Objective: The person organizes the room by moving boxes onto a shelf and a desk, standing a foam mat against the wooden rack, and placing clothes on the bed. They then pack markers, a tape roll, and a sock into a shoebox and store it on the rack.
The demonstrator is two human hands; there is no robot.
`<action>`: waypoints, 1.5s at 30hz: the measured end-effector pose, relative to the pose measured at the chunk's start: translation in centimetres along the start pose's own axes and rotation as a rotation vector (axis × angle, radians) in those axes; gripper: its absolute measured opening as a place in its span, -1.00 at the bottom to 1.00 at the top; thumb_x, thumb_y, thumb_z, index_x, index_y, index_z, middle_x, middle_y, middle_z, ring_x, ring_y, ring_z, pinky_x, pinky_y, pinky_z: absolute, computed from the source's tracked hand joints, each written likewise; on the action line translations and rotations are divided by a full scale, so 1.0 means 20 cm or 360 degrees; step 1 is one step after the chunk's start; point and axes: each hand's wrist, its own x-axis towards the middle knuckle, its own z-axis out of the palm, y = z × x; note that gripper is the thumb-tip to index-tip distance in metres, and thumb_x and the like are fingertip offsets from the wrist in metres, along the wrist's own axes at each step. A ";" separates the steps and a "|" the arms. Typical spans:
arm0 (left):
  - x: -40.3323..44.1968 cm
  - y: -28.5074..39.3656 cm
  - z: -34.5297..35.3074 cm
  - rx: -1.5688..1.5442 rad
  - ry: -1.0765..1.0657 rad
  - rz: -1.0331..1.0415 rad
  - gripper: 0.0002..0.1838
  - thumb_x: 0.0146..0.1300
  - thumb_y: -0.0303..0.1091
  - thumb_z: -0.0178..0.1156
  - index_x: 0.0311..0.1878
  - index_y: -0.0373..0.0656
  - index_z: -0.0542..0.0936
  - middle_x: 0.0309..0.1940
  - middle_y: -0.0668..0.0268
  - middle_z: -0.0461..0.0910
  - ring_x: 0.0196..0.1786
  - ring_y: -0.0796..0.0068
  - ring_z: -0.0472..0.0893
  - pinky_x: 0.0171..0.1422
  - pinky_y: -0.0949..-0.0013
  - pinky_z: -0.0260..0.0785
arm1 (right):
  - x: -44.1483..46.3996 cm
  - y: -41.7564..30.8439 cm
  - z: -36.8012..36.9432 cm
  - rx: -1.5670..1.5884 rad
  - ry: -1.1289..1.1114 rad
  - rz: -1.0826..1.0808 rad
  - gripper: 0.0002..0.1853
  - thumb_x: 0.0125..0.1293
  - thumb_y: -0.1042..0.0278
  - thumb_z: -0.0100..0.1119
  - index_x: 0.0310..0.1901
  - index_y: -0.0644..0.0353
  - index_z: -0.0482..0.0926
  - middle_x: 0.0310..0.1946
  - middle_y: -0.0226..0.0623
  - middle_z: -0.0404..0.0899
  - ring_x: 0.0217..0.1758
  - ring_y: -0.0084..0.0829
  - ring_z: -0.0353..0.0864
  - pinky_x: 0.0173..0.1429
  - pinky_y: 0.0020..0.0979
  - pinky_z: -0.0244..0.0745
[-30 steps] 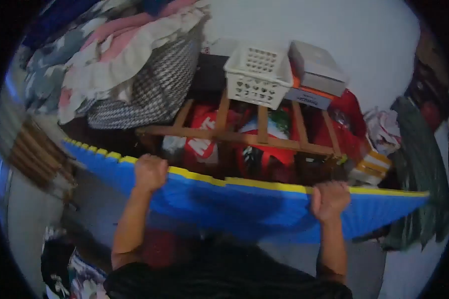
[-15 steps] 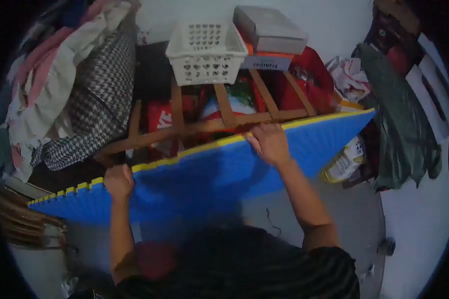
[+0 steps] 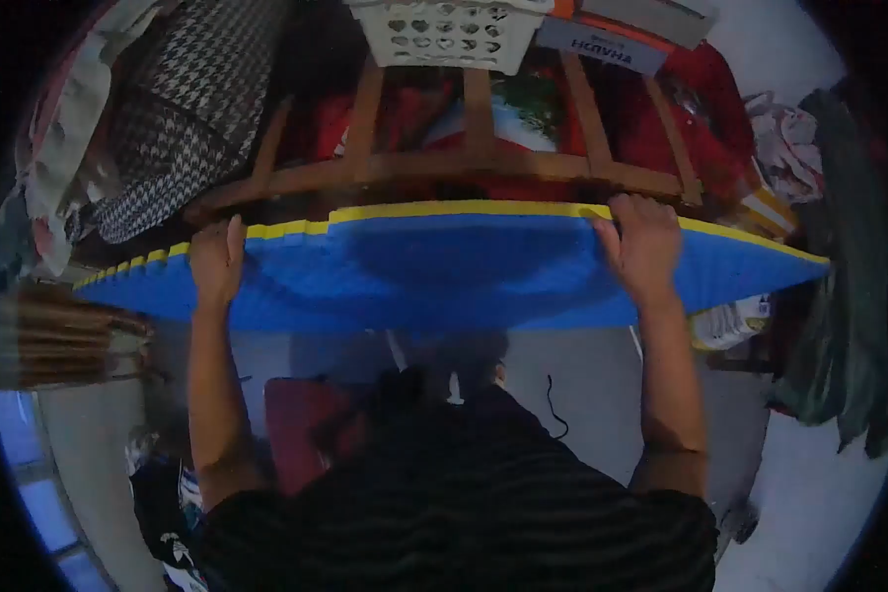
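A wide blue foam mat (image 3: 434, 276) with a yellow top layer stretches across the view, its long edge toward the wooden slatted frame. My left hand (image 3: 217, 259) is wrapped over that edge near the mat's left part. Toward the right part, my right hand (image 3: 643, 247) grips the same edge, thumb on the blue face and fingers behind, partly hidden. Just beyond the mat is the wooden frame (image 3: 479, 163), with red bags (image 3: 409, 113) showing between its slats.
A white basket (image 3: 444, 39) and boxes (image 3: 607, 44) sit behind the frame. Houndstooth fabric (image 3: 202, 109) is piled at left, a dark green cloth (image 3: 839, 257) hangs at right. A red seat (image 3: 306, 424) stands below the mat, near a thin cord (image 3: 555, 405).
The mat has swung from a slant to nearly level across the view. My right hand now sits farther right along its edge, and the basket and boxes have shifted up in view.
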 end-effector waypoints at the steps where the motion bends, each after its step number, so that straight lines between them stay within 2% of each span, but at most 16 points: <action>1: 0.00 0.00 0.00 -0.0018 0.0000 -0.0036 -0.54 0.32 -0.21 -0.23 -0.59 -0.28 0.46 -0.63 0.02 0.42 -0.45 -0.01 0.41 -0.30 0.07 0.17 | -0.01 0.00 -0.01 0.0004 0.0009 -0.0038 -0.63 0.07 -0.04 0.10 -0.47 0.16 0.45 -0.54 -0.25 0.44 -0.41 -0.21 0.44 -0.29 -0.23 0.26; 7: -0.05 -0.02 0.03 0.0098 0.0153 -0.0066 -0.57 0.31 -0.22 -0.22 -0.53 -0.29 0.49 -0.54 0.03 0.48 -0.39 -0.01 0.44 -0.23 0.09 0.23 | -0.11 0.30 -0.04 -0.0108 0.0151 -0.0031 -0.66 0.09 -0.01 0.08 -0.48 0.15 0.46 -0.56 -0.26 0.43 -0.45 -0.22 0.43 -0.31 -0.25 0.25; 9: -0.04 0.05 0.02 -0.0119 0.0311 0.0007 -0.60 0.28 -0.24 -0.20 -0.51 -0.28 0.50 -0.52 0.05 0.48 -0.37 -0.02 0.45 -0.22 0.08 0.23 | -0.13 0.35 -0.04 -0.0112 0.0192 -0.0056 -0.70 0.11 0.04 0.06 -0.48 0.14 0.47 -0.58 -0.26 0.43 -0.47 -0.22 0.42 -0.33 -0.25 0.26; 10: -0.04 0.12 0.01 -0.0225 0.0392 0.0046 -0.62 0.27 -0.25 -0.19 -0.50 -0.27 0.50 -0.51 0.06 0.49 -0.36 -0.02 0.45 -0.21 0.07 0.24 | -0.14 0.36 -0.05 -0.0091 0.0192 -0.0078 -0.72 0.12 0.07 0.06 -0.49 0.13 0.47 -0.59 -0.26 0.43 -0.49 -0.21 0.42 -0.34 -0.26 0.26; 13: 0.00 0.39 0.00 -0.0110 0.0596 0.0426 -0.68 0.22 -0.28 -0.15 -0.49 -0.23 0.51 -0.48 0.07 0.49 -0.35 0.00 0.45 -0.22 0.08 0.25 | -0.15 0.37 -0.04 -0.0097 0.0286 -0.0130 -0.77 0.11 0.16 0.06 -0.54 0.11 0.48 -0.63 -0.27 0.42 -0.52 -0.22 0.41 -0.37 -0.27 0.26; 16: -0.06 0.49 0.12 -0.0052 0.0251 0.0398 -0.72 0.18 -0.32 -0.15 -0.51 -0.18 0.51 -0.52 0.09 0.48 -0.38 0.04 0.46 -0.25 0.11 0.26 | -0.17 0.36 -0.05 -0.0047 0.0264 -0.0115 -0.81 0.12 0.23 0.02 -0.53 0.12 0.51 -0.58 -0.24 0.47 -0.50 -0.19 0.44 -0.38 -0.27 0.30; 17: -0.06 0.50 0.13 -0.0063 0.0281 0.0372 -0.72 0.17 -0.33 -0.15 -0.53 -0.17 0.51 -0.54 0.10 0.48 -0.41 0.05 0.45 -0.28 0.11 0.26 | -0.17 0.36 -0.06 -0.0017 0.0236 -0.0104 -0.81 0.12 0.25 0.00 -0.51 0.12 0.52 -0.56 -0.22 0.49 -0.48 -0.17 0.45 -0.38 -0.26 0.32; 22: -0.07 0.51 0.16 -0.0148 0.0390 0.0245 -0.72 0.15 -0.36 -0.17 -0.60 -0.15 0.47 -0.64 0.15 0.44 -0.53 0.08 0.43 -0.39 0.12 0.25 | -0.17 0.37 -0.07 0.0050 0.0406 -0.0252 -0.84 0.02 0.26 0.16 -0.61 0.07 0.47 -0.68 -0.33 0.41 -0.60 -0.29 0.40 -0.44 -0.31 0.25; 26: -0.08 0.49 0.15 -0.0009 0.0409 0.0229 -0.67 0.17 -0.33 -0.19 -0.65 -0.15 0.46 -0.68 0.15 0.44 -0.56 0.07 0.43 -0.41 0.11 0.25 | -0.17 0.35 -0.12 -0.0012 0.0408 -0.0286 -0.83 -0.02 0.29 0.21 -0.64 0.07 0.46 -0.72 -0.35 0.39 -0.63 -0.33 0.39 -0.48 -0.34 0.24; 32: -0.11 0.49 0.05 -0.0008 0.0499 0.0074 -0.63 0.19 -0.31 -0.20 -0.66 -0.16 0.48 -0.68 0.10 0.44 -0.55 0.04 0.44 -0.41 0.10 0.25 | -0.09 0.32 -0.18 0.0172 0.0540 -0.0350 -0.80 -0.04 0.31 0.22 -0.69 0.08 0.43 -0.75 -0.35 0.34 -0.65 -0.32 0.38 -0.51 -0.32 0.24; 40: -0.07 0.51 0.06 -0.0030 0.0502 0.0013 -0.67 0.16 -0.38 -0.15 -0.67 -0.19 0.47 -0.68 0.10 0.44 -0.56 0.05 0.43 -0.41 0.09 0.25 | -0.06 0.34 -0.24 0.0054 0.0568 -0.0264 -0.79 -0.04 0.33 0.19 -0.71 0.10 0.41 -0.75 -0.32 0.33 -0.65 -0.27 0.37 -0.52 -0.28 0.25; 45: -0.04 0.60 0.18 0.0040 0.0522 0.0343 -0.69 0.16 -0.37 -0.13 -0.69 -0.17 0.39 -0.70 0.12 0.42 -0.58 0.07 0.42 -0.40 0.09 0.26 | -0.17 0.48 -0.07 0.0040 0.0481 -0.0207 -0.79 0.06 0.30 0.09 -0.65 0.13 0.43 -0.71 -0.28 0.36 -0.61 -0.24 0.38 -0.46 -0.26 0.24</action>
